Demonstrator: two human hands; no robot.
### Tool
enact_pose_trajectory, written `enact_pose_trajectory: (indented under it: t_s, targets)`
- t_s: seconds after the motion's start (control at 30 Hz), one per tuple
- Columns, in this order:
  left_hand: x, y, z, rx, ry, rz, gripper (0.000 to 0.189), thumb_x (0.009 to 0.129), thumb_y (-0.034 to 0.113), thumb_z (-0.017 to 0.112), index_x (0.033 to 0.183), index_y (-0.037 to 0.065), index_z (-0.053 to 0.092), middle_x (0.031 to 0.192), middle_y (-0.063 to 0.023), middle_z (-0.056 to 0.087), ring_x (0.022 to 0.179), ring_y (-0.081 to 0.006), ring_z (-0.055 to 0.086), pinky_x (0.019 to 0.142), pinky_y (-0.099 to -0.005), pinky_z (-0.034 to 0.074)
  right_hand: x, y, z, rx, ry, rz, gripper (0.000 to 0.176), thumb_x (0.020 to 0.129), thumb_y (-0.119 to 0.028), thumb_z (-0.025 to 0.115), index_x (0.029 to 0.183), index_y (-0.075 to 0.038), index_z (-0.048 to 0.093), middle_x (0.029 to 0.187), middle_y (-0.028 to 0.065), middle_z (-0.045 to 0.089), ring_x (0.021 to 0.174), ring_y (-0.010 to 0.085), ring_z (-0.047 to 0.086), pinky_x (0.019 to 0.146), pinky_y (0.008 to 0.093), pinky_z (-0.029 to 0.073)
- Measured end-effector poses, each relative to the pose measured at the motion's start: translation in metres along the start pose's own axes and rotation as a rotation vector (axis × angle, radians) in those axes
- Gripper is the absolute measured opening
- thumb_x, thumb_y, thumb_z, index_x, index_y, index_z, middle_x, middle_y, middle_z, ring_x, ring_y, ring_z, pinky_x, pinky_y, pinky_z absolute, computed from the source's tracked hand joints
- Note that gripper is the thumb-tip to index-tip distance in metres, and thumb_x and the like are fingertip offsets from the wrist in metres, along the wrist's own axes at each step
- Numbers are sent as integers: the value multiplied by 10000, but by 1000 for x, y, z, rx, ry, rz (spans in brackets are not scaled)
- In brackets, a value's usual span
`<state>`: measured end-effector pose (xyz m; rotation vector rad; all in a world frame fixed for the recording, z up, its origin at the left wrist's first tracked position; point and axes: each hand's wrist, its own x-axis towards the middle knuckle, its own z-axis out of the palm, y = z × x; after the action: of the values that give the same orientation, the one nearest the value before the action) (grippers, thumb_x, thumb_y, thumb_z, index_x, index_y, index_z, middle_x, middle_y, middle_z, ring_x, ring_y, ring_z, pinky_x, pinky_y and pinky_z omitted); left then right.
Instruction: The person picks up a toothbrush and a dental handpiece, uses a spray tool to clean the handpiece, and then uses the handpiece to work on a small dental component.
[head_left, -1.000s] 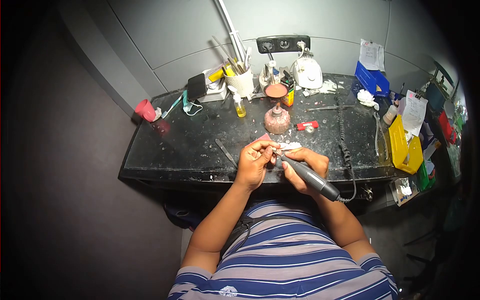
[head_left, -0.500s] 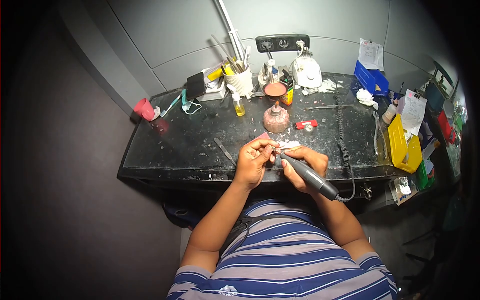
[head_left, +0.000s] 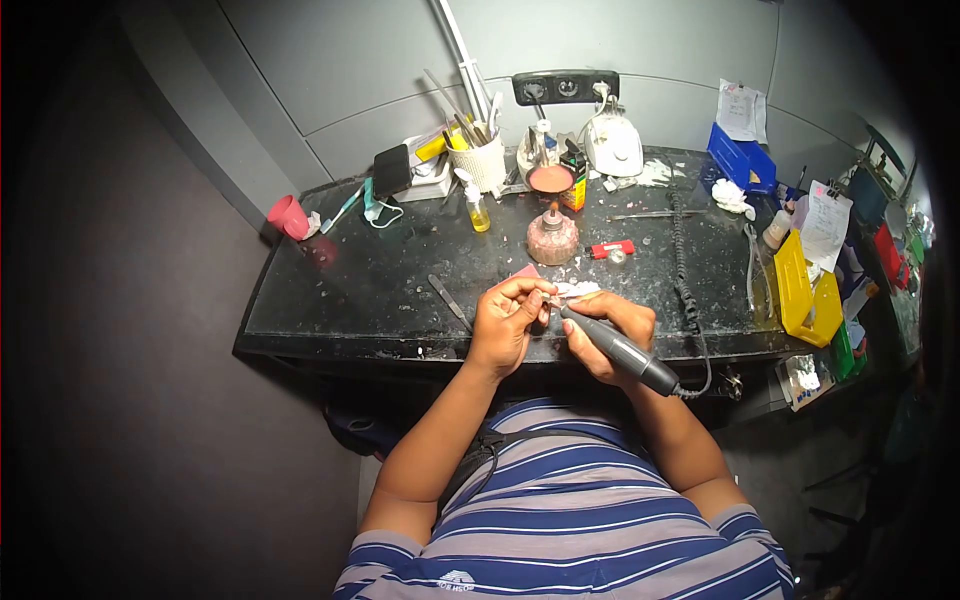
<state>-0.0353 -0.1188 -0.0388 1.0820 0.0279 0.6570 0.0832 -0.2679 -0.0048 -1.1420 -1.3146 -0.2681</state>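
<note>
My right hand (head_left: 612, 332) is wrapped round a dark rotary handpiece (head_left: 630, 356), its tip angled up and left toward my other hand. A coiled cord runs from the handpiece's rear end. Thumb and fingers of my left hand (head_left: 508, 322) pinch a small piece close to the handpiece tip; it is mostly hidden and too small to name. Both hands meet above the front edge of the black workbench (head_left: 340, 295). Just beyond them lie a pink flat piece (head_left: 526, 273) and some white scraps (head_left: 578, 289). Left of my left hand rests a knife-like metal tool (head_left: 449, 301).
Behind the hands stand a pinkish burner bottle (head_left: 552, 240), a red lighter (head_left: 612, 249) and a dropper bottle (head_left: 478, 212). A white tool cup (head_left: 479, 165) is at the back, a pink cup (head_left: 288, 217) far left. Yellow (head_left: 808, 295) and blue bins (head_left: 742, 160) sit right, beside the coiled cord (head_left: 682, 250).
The rear of the handpiece has shifted very slightly. Both hands keep nearly the same place and grip.
</note>
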Motion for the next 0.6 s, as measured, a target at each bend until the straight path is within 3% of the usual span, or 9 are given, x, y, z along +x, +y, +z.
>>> enact_pose_trajectory:
  t_s: [0.07,0.17,0.27,0.5,0.6]
  targets:
    - [-1,1,2,4,5,-11,171,1038,80,656,1141,-52,686,1021,-114,726,827,-127,623,778,-252,517,1,-1,-3,65,-117,-22,191,765,-36,787,922,47,718,838,172,754,724,263,764,667,328,599]
    - [0,-1,6,22,52,22,187,1041,82,659,1153,-63,695,1000,-109,734,819,-112,633,771,-230,516,-2,4,-4,116,-60,-115,178,758,-28,778,904,47,710,808,171,740,702,280,751,685,353,602]
    - [0,-1,4,22,37,57,180,1032,72,672,1157,-55,696,1046,-99,728,847,-107,632,796,-231,509,-5,5,-7,173,-41,-18,160,798,-24,757,913,69,695,830,195,738,760,285,749,736,374,600]
    - [0,-1,5,45,54,75,169,1032,58,667,1158,-52,695,1096,-97,726,859,-104,622,805,-239,507,-1,2,-9,111,-91,-57,169,780,-22,761,916,56,699,827,186,740,748,292,752,724,370,600]
    - [1,-4,2,27,35,81,146,1036,29,642,1164,-34,671,1063,-96,728,941,-131,685,862,-261,543,-2,1,-9,90,-101,-39,174,767,-20,766,911,52,698,823,185,740,742,297,755,718,369,602]
